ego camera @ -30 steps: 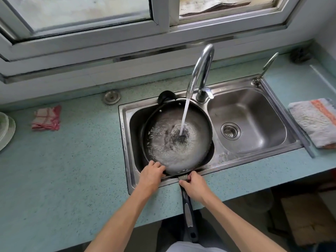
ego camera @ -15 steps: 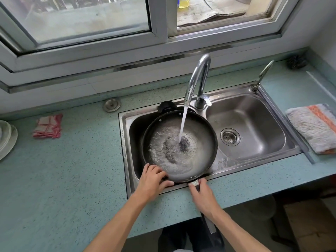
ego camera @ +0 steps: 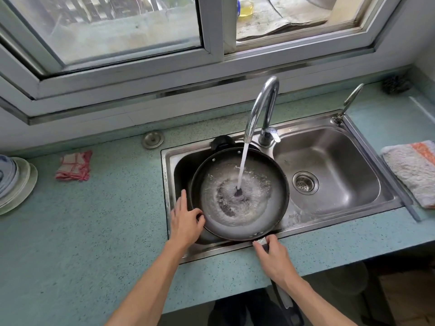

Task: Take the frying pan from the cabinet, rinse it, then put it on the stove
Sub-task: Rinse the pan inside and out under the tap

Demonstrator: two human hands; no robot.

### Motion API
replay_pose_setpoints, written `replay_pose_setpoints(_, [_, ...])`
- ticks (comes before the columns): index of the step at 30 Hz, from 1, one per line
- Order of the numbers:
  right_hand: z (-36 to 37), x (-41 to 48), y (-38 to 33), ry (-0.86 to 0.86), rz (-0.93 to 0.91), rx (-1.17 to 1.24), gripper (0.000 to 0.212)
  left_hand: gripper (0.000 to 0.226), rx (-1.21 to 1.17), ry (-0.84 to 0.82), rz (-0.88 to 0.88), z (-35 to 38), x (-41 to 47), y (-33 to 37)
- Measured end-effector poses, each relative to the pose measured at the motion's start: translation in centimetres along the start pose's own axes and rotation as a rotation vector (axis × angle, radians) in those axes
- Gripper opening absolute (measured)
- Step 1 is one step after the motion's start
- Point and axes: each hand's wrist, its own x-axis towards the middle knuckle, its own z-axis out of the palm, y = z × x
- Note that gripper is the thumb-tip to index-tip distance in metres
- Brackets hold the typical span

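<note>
I have the frying pan (ego camera: pixel 240 194) out of the cabinet and sitting in the left basin of the sink (ego camera: pixel 329 128), tap water pooling in it, so I judge the rinse underway. My left hand (ego camera: pixel 186 220) touches its rim with loose fingers; my right hand (ego camera: pixel 273 257) grips the handle. The stove, out of view, remains.

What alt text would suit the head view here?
A black frying pan sits in the left basin of a steel double sink with water from the faucet running into it. The left hand touches the pan's rim; the right hand grips the handle base.
</note>
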Motion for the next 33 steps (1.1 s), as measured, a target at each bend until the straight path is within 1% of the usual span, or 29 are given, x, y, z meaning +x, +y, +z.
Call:
replay_pose_setpoints(2, [-0.2,0.0,0.0,0.002,-0.009,-0.019,0.028,0.026,-0.152,-0.071,-0.1,-0.5,0.4,0.3])
replay_pose_setpoints(4, [-0.4,0.0,-0.1,0.002,-0.016,-0.037,0.027,0.026,-0.302,-0.082,-0.123,-1.2,0.5,0.6])
replay_pose_setpoints(5, [-0.5,0.0,-0.1,0.001,-0.023,-0.042,0.027,0.025,-0.335,-0.074,-0.129,-1.5,0.5,0.7])
replay_pose_setpoints(9, [-0.5,0.2,0.0,-0.009,-0.045,-0.021,0.033,0.025,-0.33,0.036,-0.172,-2.5,0.0,1.4])
replay_pose_setpoints(12, [-0.2,0.2,-0.2,-0.027,-0.055,0.002,0.033,0.025,-0.363,0.11,-0.22,-3.6,-0.7,1.4])
replay_pose_setpoints(15, [0.0,0.3,-0.7,-0.074,-0.087,-0.006,0.031,0.045,-0.424,0.128,-0.254,-4.6,-1.3,0.7])
replay_pose_setpoints(17, [-0.1,0.5,-1.2,-0.106,-0.104,-0.004,0.03,0.055,-0.436,0.153,-0.264,-5.3,-1.6,0.5])
replay_pose_setpoints(18, [0.0,0.6,-1.3,-0.12,-0.111,0.001,0.031,0.056,-0.438,0.172,-0.267,-5.7,-1.7,0.5])
replay_pose_setpoints(22, [0.6,1.3,-1.4,-0.13,-0.119,0.062,0.042,0.045,-0.397,0.236,-0.25,-8.4,-1.8,1.9])
replay_pose_setpoints(24, [1.1,1.5,-1.5,-0.135,-0.127,0.109,0.044,0.041,-0.358,0.254,-0.244,-9.7,-1.6,2.8])
replay_pose_setpoints(30, [0.6,2.2,-1.8,-0.216,-0.103,0.214,0.045,0.035,-0.292,0.29,-0.224,-11.7,-1.0,4.8])
replay_pose_setpoints(33, [-0.2,2.8,-1.9,-0.239,-0.11,0.209,0.039,0.033,-0.282,0.291,-0.227,-11.8,-0.9,5.2])
